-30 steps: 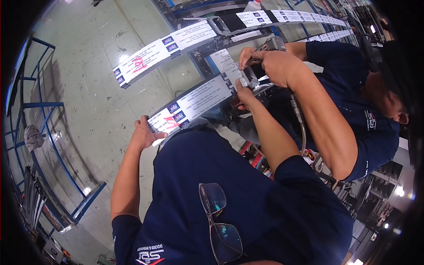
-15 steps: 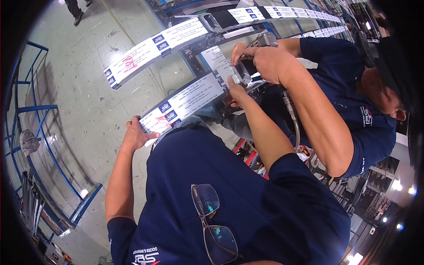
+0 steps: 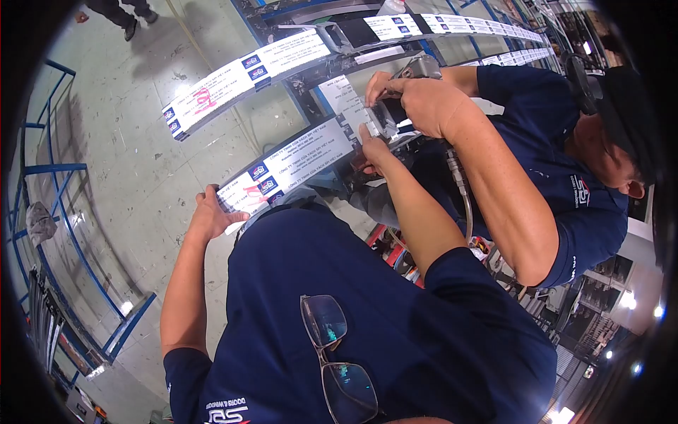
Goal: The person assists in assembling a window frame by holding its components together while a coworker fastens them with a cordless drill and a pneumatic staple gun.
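A long profile, wrapped in white printed film with blue logos and red handwriting, lies in front of my body. My left hand is closed around its near left end, thumb on top. At the other end, my right hand grips the profile by the corner where it meets a second film-covered profile, thumb pressed on top; its other fingers are partly hidden. Right above that corner, a co-worker's hands hold a grey power tool with a hose hanging below it.
Another film-covered profile with red writing rests across the blue stand beyond. Blue metal racks stand at the left. The co-worker leans in close on my right. Another person's legs show on the floor at the upper left.
The view has shifted slightly. More of the distant person's legs shows at the upper left. Both my hands keep their places on the profile, and the co-worker's hands stay at the corner.
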`<action>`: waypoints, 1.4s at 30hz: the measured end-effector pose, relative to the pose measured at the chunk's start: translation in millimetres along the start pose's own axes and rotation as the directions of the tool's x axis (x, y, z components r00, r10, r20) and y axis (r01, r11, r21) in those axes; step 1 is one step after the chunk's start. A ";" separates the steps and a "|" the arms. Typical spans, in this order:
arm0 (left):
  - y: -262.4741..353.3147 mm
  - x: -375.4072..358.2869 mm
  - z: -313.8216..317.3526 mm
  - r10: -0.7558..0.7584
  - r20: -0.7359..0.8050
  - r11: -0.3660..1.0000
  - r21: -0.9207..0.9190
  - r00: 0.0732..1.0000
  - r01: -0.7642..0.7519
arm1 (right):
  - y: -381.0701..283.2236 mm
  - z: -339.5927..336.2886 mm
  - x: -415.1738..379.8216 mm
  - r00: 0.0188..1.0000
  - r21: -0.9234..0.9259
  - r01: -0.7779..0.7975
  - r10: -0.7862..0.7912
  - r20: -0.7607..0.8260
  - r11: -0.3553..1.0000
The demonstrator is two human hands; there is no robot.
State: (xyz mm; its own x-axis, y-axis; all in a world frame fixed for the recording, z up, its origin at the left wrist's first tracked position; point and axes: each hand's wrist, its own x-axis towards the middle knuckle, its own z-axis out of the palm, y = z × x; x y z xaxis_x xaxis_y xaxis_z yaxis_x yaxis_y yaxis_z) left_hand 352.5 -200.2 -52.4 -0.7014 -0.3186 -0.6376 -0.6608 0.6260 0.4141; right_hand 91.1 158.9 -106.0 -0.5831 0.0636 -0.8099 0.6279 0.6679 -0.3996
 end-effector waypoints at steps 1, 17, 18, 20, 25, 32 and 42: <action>0.2 -0.4 -0.3 0.002 0.002 1.000 0.001 1.000 -0.002 | -0.1 -0.5 -0.2 1.000 -0.002 0.001 -0.001 0.000 1.000; 117.8 -72.1 -81.9 0.620 -0.303 0.735 -0.099 0.724 -0.671 | 17.0 3.9 20.6 0.999 0.044 0.034 -0.033 -0.019 0.998; 136.4 -78.3 -95.6 0.721 -0.312 0.561 -0.261 0.619 -0.785 | 7.5 3.3 1.1 0.998 0.063 0.048 -0.046 -0.031 0.997; 175.4 -101.0 -125.5 0.850 -0.364 0.223 -0.406 0.381 -0.886 | 8.6 -0.8 5.7 1.000 0.021 0.004 -0.004 0.014 1.000; 258.7 -153.0 -174.7 0.775 -0.601 -0.544 -0.472 -0.198 -0.694 | -1.9 9.8 12.4 0.999 -0.015 0.042 -0.042 0.014 0.999; 283.7 -182.6 -200.4 0.647 -0.651 -0.703 -0.306 -0.398 -0.642 | -13.5 8.3 12.9 0.997 -0.035 0.072 -0.071 0.014 0.997; 281.2 -197.7 -214.2 0.622 -0.629 -0.684 -0.148 -0.466 -0.714 | -13.7 9.0 25.5 0.997 -0.052 0.074 -0.074 0.013 0.996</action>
State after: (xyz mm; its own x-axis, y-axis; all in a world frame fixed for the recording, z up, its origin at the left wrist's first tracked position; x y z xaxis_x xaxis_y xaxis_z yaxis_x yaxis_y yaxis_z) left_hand 248.1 -113.6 329.2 -0.2528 0.0899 0.9633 0.9135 -0.3060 0.2682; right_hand 72.3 144.7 -125.0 -0.6208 0.0045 -0.7839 0.5554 0.7082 -0.4358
